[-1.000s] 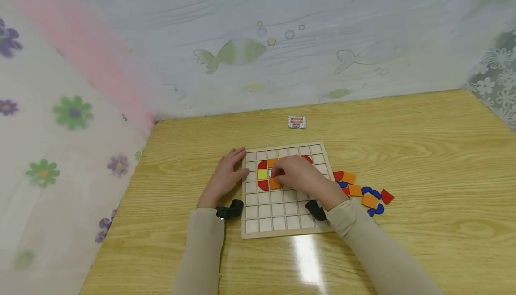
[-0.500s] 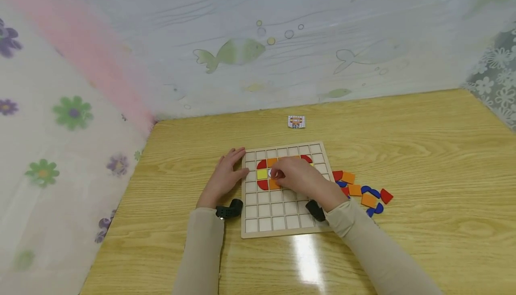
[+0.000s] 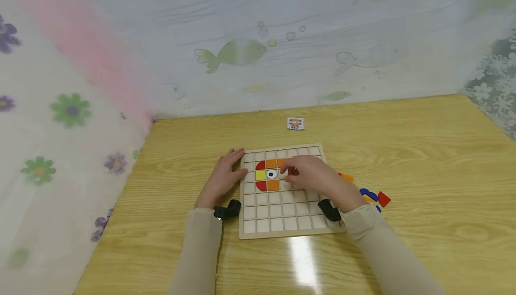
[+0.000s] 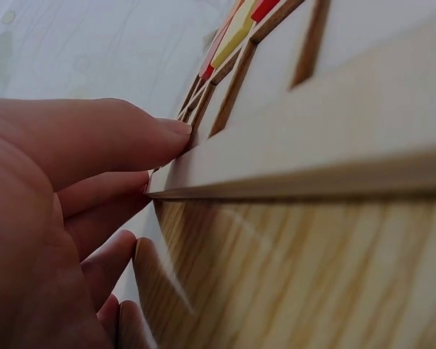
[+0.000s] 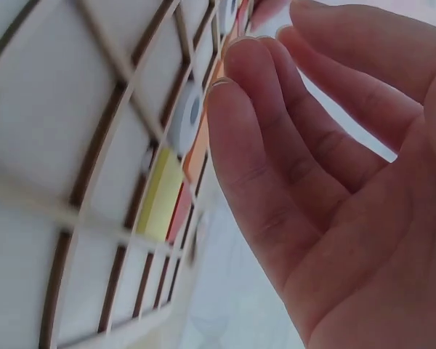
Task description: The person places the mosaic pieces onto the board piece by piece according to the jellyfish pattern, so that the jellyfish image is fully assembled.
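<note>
Right fingers (image 3: 288, 164) — eye tile (image 3: 272, 174) seemingly beside

Wood-grain table (image 3: 141, 241): grid board (image 3: 275, 210), printed card (image 3: 296, 123), loose coloured pieces (image 3: 371, 196) beside board.

A pale wooden grid board (image 3: 278, 236) lies flat just below the middle of the head view. In its upper-left cells, a white eye tile (image 3: 272, 174) with a black pupil sits between a yellow square (image 3: 260, 175) on its left and orange squares (image 3: 273, 185) above and below; red quarter-circles (image 3: 261, 165) fill the cells above and below the yellow.

Nothing legible; the card (image 3: 296, 123) seems too small to read.
</note>
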Demonstrator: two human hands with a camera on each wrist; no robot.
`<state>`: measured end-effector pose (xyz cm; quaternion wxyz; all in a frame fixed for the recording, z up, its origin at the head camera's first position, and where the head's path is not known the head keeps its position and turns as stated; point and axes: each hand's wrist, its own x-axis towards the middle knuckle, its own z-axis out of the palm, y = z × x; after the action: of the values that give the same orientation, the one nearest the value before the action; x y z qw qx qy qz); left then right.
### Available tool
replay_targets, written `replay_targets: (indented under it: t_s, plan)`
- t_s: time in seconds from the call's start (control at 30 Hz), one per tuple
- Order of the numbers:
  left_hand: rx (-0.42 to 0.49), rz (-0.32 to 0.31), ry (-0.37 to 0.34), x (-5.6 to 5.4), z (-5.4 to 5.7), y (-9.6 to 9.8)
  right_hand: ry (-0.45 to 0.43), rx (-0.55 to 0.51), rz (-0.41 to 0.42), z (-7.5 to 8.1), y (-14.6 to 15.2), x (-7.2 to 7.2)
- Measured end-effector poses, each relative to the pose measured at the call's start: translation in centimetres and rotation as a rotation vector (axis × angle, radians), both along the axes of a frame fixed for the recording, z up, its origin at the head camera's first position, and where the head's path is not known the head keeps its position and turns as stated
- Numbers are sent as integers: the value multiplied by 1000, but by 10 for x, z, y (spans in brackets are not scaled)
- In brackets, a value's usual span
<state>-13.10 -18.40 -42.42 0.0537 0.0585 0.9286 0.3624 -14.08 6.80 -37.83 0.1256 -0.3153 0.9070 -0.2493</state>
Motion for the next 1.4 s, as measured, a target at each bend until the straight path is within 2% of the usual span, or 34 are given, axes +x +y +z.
replay_targets:
  t_s: [0.23,0.63,1.0,1.4]
  plan:
    - [7,-17,10,-1,2,-1,13,-25,-20,2,18,0]
    - [-1,-12,-2,0,-1,0,-66,-25,-94,-2,58,4]
    - [2,-22,-1,0,3,0,-40,-26,-197,3,99,0]
    - [8,-20,1,0,2,-1,-91,16,-195,-1,123,-3]
